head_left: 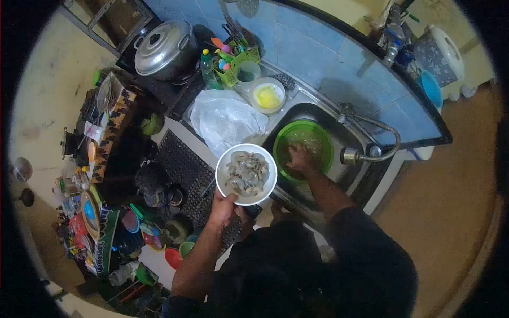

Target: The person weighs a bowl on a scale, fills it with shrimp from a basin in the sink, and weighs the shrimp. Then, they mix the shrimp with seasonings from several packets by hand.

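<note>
White bowl (222,173) of grey, raw-looking shrimp (246,172): held up by the near left corner of the sink (347,161). Left hand (225,209) clamps its near rim, thumb uppermost. Right hand (301,159) is down inside the green basin (330,151) in the sink; cannot tell whether its fingers are closed. Judged: bowl light, fairly stiff, best held by rim and underside; shrimp soft, slippery, easily torn, better scooped than pinched. Lettering on green-and-white sack (107,243): illegible. No brand readable.
</note>
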Demonstrator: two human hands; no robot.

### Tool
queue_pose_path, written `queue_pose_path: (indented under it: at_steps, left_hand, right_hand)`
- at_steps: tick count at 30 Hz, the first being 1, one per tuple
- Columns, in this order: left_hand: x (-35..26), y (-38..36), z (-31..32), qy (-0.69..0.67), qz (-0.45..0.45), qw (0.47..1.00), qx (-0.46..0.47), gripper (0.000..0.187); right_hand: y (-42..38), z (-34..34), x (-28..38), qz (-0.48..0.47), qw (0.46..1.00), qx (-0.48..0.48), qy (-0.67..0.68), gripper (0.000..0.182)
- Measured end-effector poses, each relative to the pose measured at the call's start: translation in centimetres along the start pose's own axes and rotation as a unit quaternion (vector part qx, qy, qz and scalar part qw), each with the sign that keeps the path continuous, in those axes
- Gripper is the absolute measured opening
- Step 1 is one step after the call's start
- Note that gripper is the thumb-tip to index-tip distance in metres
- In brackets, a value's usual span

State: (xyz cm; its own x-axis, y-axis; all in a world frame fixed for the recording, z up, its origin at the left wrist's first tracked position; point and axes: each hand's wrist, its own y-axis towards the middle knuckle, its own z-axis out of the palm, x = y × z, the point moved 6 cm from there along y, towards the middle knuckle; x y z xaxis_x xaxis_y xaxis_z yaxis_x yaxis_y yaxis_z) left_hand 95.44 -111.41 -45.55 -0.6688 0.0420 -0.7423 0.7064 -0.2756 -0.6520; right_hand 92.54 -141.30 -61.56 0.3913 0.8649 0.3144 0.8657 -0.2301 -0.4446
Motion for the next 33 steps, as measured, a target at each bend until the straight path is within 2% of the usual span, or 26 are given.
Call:
queue_pose_path:
  at_steps: [3,6,9,12,15,18,21,24,27,29,30,33]
  left_hand:
    - [-0.6,-0.6,-0.2,-0.028,0.021,0.999,0.018,0.069]
    - [0.8,-0.2,-2.2,-0.044,0.039,0.998,0.009,0.067]
    - [0.9,0.2,-2.6,-0.036,0.056,0.998,0.011,0.062]
    - [-0.3,-1.0,-1.4,-0.015,0.034,0.999,0.005,0.062]
    - [-0.7,-0.8,-1.0,-0.022,0.042,0.999,0.02,0.064]
    - [-0.2,-0.4,-1.0,-0.026,0.047,0.998,0.033,0.069]
    - [-0.1,-0.4,-1.3,-0.002,0.031,0.999,0.007,0.069]
    - [-1.5,-1.5,-0.1,-0.021,0.012,1.0,0.006,0.068]
    - [-1.5,-1.5,-0.1,-0.041,0.018,0.999,0.025,0.068]
    - [0.0,-0.5,-1.4,-0.057,0.052,0.996,0.038,0.067]
    - [0.2,-0.6,-1.5,-0.049,0.039,0.998,0.03,0.067]
    - [0.0,-0.9,-1.4,-0.02,0.023,0.999,0.016,0.067]
  right_hand:
    - [0.8,5.1,-0.8,-0.09,0.99,-0.1,0.051,0.048]
    - [-0.4,5.2,-1.1,-0.038,0.987,0.122,-0.096,0.043]
    - [-2.0,1.2,-2.4,-0.111,0.977,-0.17,-0.067,0.044]
    - [-1.4,-2.0,-5.2,0.107,0.977,-0.182,0.029,0.043]
    - [-1.9,0.0,-6.4,0.091,0.948,-0.245,0.181,0.04]
    - [0.2,4.9,-7.0,0.109,0.981,-0.102,0.125,0.048]
    - [0.5,8.3,-5.0,0.089,0.992,0.009,0.089,0.032]
    - [0.5,9.3,-2.9,-0.025,0.999,0.036,-0.023,0.03]
    - [2.4,7.2,-5.5,0.052,0.979,0.022,0.196,0.031]
    - [2.8,2.5,-4.9,0.095,0.95,-0.077,0.288,0.031]
    - [2.9,0.6,-4.4,0.117,0.927,-0.126,0.333,0.031]
    - [4.9,-0.7,-1.7,0.059,0.971,-0.182,0.142,0.036]
